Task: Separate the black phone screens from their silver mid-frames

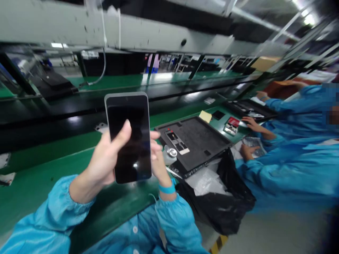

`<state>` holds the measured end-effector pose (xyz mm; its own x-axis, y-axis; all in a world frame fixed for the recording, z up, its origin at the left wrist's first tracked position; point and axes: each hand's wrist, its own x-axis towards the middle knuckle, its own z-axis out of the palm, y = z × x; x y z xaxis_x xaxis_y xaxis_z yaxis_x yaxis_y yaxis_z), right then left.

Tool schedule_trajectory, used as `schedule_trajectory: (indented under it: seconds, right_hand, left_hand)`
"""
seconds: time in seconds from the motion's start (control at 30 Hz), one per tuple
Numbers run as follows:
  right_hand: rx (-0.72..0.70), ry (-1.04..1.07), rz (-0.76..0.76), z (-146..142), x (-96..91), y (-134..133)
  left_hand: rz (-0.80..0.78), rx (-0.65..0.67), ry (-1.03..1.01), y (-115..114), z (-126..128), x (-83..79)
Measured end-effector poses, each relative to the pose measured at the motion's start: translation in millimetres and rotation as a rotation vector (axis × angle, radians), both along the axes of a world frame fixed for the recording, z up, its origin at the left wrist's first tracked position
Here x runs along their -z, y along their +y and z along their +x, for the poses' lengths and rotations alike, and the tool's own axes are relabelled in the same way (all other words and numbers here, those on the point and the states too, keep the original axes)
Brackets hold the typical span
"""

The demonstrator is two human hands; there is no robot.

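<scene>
A smartphone (135,141) with a dark, glossy screen and a pale grey frame is held nearly upright in front of me, above the green bench. My left hand (104,155) grips it from the left side, the thumb lying across the screen and the other fingers hidden behind. At the right edge is my right hand (157,158), its fingers bent against the phone and partly covered by it. A blue band circles my right wrist. Just right of that hand stands a small whitish bottle (169,155) with a metal top.
A dark foam-lined tray (196,141) carries a phone-shaped part (177,142). Beyond it lie a yellow pad (205,116) and a red-and-white box (231,126). A black bag (225,208) with clear plastic (208,181) hangs at the bench edge. Co-workers in blue sleeves (286,165) work at right.
</scene>
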<state>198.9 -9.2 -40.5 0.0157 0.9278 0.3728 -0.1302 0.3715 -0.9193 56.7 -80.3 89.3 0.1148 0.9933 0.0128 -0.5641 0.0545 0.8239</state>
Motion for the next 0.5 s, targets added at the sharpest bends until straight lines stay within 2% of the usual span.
schedule_trajectory:
  seconds: [0.13, 0.23, 0.33, 0.5]
  right_hand:
    - [-0.393, 0.202, -0.074, 7, -58.4, -14]
    - [-0.543, 0.248, -0.137, 9, -89.2, -23]
    - [-0.556, 0.188, -0.181, 8, -99.6, -28]
    - [-0.426, 0.138, -0.186, 2, -90.0, -26]
  left_hand:
    - [0.059, 0.133, 0.077, 5, -7, 27.3]
    - [0.100, 0.234, 0.125, 6, -14, 37.3]
    - [0.076, 0.310, 0.185, 1, -20, 37.6]
    - [0.016, 0.288, 0.261, 3, -23, 40.1]
